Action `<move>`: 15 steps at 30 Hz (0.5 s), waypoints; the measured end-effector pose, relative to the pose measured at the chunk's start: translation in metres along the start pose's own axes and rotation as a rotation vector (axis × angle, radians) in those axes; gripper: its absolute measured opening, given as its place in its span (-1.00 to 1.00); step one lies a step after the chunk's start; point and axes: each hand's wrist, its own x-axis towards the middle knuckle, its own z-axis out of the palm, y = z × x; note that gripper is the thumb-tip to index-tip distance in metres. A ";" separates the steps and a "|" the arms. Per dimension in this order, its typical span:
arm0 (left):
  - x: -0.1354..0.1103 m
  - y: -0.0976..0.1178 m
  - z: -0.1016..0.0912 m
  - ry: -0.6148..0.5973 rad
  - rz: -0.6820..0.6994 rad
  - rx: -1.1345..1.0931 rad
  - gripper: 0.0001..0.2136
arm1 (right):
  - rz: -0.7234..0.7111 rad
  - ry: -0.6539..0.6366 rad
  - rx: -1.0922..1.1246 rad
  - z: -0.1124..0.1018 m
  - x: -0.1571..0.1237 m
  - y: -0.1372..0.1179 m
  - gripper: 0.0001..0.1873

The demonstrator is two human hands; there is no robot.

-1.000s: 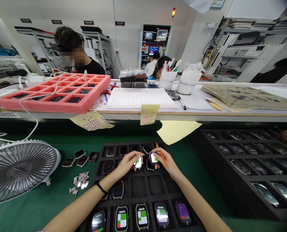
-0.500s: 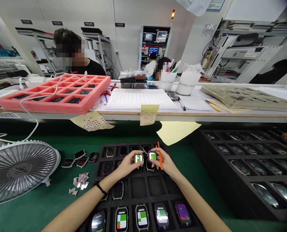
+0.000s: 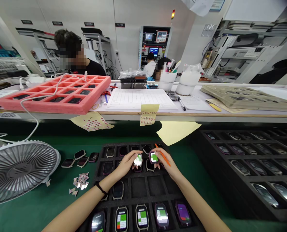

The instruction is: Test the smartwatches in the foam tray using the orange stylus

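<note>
My left hand (image 3: 127,162) is closed around the edge of a silver smartwatch (image 3: 138,160) with a lit green and white screen. In my right hand (image 3: 164,162) is a purple-rimmed smartwatch (image 3: 153,157), its screen also green and white. An orange stick-like tool (image 3: 163,156) lies slanted across the fingers of that hand. Both watches are held above a black foam tray (image 3: 158,187), whose compartments hold more watches. Along its near row stand watches with lit screens, among them a silver one (image 3: 142,216) and a purple one (image 3: 183,213). Watches in the far rows have dark screens.
On the green mat, several loose watches (image 3: 80,154) and a heap of small pieces (image 3: 80,182) lie left of the tray. A grey fan (image 3: 22,170) stands at far left. Another black tray of watches (image 3: 252,161) is at right. A shelf with a pink tray (image 3: 85,104) runs behind.
The orange tool has tilted from nearly upright to slanted in my right hand. The two watches have moved slightly apart and turned, and the left one's screen now catches glare.
</note>
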 end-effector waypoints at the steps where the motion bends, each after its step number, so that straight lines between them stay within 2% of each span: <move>1: 0.000 -0.001 0.000 0.000 0.012 0.000 -0.58 | -0.003 -0.004 0.000 0.000 0.000 0.000 -0.70; 10: 0.001 -0.004 0.001 -0.014 0.049 -0.022 -0.45 | -0.027 -0.059 0.004 -0.002 0.003 0.009 -0.58; 15: 0.000 -0.003 0.001 -0.010 0.039 -0.006 -0.51 | -0.012 -0.052 -0.031 -0.002 0.002 0.005 -0.61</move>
